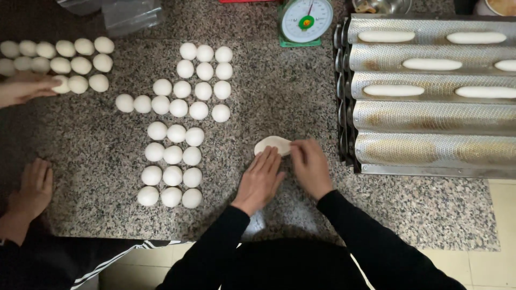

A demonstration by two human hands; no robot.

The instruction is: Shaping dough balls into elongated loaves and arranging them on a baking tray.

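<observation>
— Where was the dough piece (271, 144)?

— Flat on the bench (279, 102), just left of the ridged tray (424, 115). The left hand (262, 179) lay open, fingers pressing its near edge; the right hand (310, 166) pinched its right end, probably stretching it.

— And the dough balls (173, 156)?

— Rowed apart, likely so they didn't stick. Another person's hand (24, 88) touched the far cluster.

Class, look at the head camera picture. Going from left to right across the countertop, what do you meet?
Another person's hand → rows of dough balls → left hand → flattened dough piece → right hand → perforated metal baguette tray
</observation>
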